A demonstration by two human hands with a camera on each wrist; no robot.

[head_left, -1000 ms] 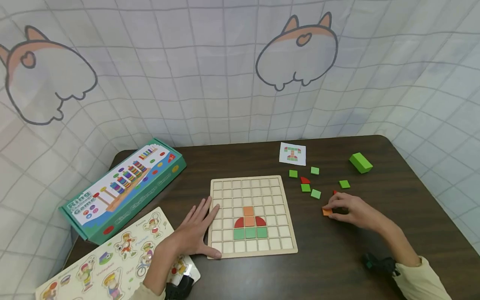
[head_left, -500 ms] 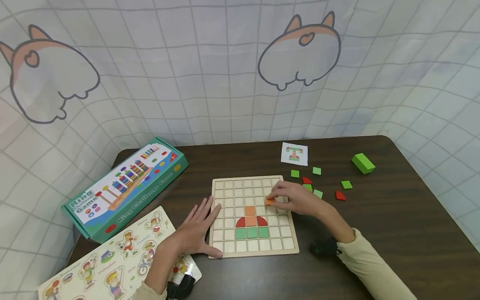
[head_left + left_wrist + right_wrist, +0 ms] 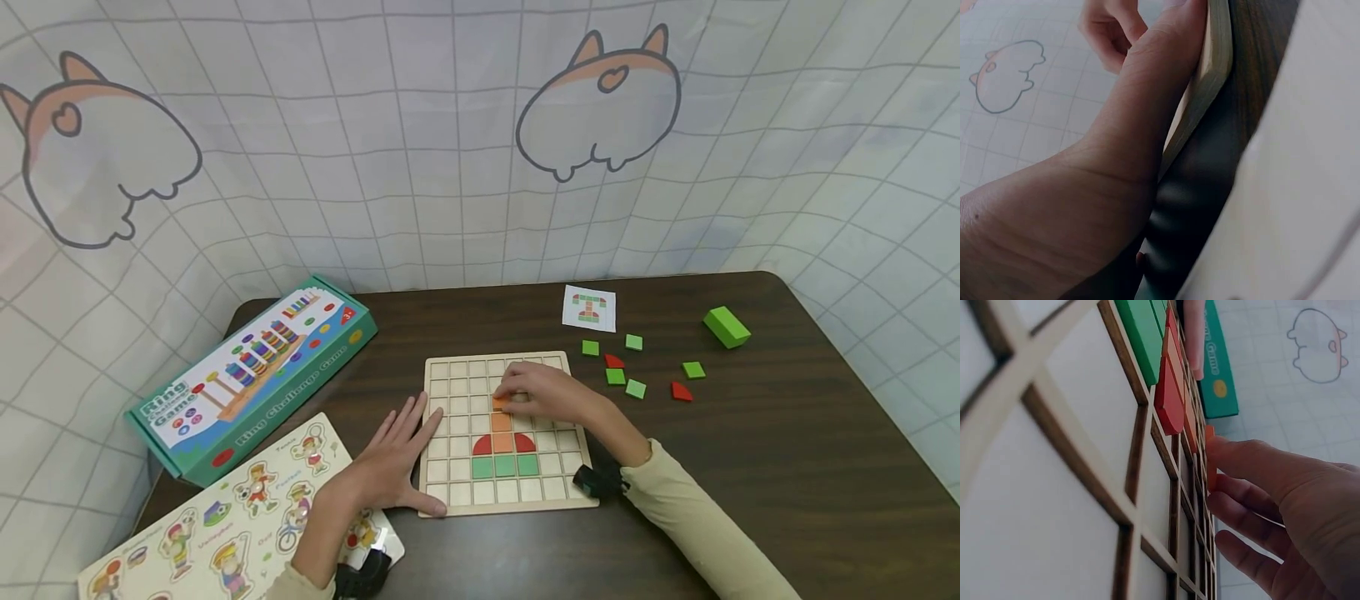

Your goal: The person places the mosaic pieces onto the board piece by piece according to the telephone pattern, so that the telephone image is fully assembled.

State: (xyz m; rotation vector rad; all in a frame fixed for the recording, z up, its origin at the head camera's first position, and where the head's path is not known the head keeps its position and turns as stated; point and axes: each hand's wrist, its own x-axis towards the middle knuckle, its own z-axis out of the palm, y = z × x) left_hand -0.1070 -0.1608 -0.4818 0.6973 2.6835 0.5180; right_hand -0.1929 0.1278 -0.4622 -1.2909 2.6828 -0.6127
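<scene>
My right hand (image 3: 546, 392) pinches a small orange square tile (image 3: 1212, 479) between thumb and fingers, right at the wooden grid board (image 3: 457, 387). In the head view this tile is over the cell just above an orange column (image 3: 500, 422) of two tiles set in the board. A red quarter-round tile (image 3: 482, 445) sits on one side of the column and another red tile (image 3: 525, 442) on the other. Below them runs a row of green tiles (image 3: 506, 466). With fingers spread, my left hand (image 3: 390, 471) rests along the board's left edge, thumb at the lower left corner.
Right of the board lie several loose green tiles (image 3: 635, 389) and two red tiles (image 3: 681, 391). Behind them are a pattern card (image 3: 588, 325) and a green block (image 3: 726, 327). A green game box (image 3: 285, 408) and a picture puzzle board (image 3: 255, 533) occupy the left side.
My right hand has carried the orange tile leftward from the table's right side to the board's middle. My left hand has stayed at the board's edge.
</scene>
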